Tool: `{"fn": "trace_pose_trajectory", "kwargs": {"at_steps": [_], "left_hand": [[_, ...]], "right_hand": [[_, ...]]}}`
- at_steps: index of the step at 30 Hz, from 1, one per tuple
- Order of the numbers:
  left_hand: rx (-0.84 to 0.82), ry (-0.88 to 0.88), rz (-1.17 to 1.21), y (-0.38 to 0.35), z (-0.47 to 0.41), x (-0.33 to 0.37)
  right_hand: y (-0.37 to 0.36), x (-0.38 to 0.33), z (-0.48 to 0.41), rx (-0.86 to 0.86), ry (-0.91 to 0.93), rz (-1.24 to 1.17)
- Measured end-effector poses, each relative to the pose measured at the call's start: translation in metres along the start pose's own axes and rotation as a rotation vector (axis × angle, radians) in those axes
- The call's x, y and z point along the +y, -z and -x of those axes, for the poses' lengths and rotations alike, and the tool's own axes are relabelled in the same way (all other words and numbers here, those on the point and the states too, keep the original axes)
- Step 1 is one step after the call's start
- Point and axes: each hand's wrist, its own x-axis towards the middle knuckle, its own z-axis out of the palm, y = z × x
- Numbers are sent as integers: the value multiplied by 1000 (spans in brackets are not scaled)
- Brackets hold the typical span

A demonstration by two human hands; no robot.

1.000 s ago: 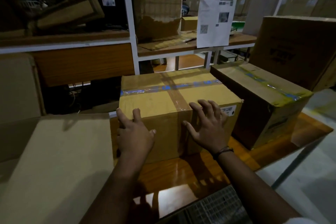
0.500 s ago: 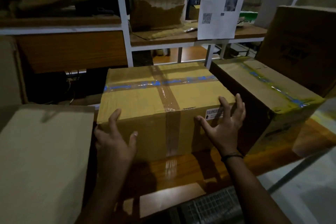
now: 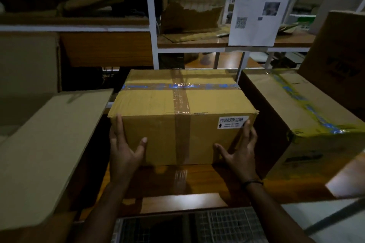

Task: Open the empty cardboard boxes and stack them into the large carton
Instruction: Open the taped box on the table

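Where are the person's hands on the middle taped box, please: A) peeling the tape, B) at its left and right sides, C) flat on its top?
B: the left hand and the right hand lie against opposite sides of the taped box, thumbs on its front face.

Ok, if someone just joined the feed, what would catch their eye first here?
The taped cardboard box in the centre of the wooden table, with the left hand and right hand flat against its near corners. Next, the white label on its front, and the printed sheet hanging at upper right.
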Motion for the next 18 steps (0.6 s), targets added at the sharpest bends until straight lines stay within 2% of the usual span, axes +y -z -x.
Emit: {"fn": "trace_pose_trajectory", "kwargs": {"at_steps": [4, 8, 11, 15, 18], "left_hand": [[47, -60, -62, 12, -7, 16], [177, -149, -183, 32, -30, 46], [188, -147, -214, 46, -55, 63], [66, -37, -133, 51, -87, 67], [39, 85, -74, 45, -83, 54]], "right_hand": [[19, -9, -20, 10, 68, 17], [48, -41, -54, 130, 168, 32], [65, -73, -85, 192, 196, 89], [64, -94, -114, 80, 154, 229], [54, -90, -114, -52, 17, 263]]}}
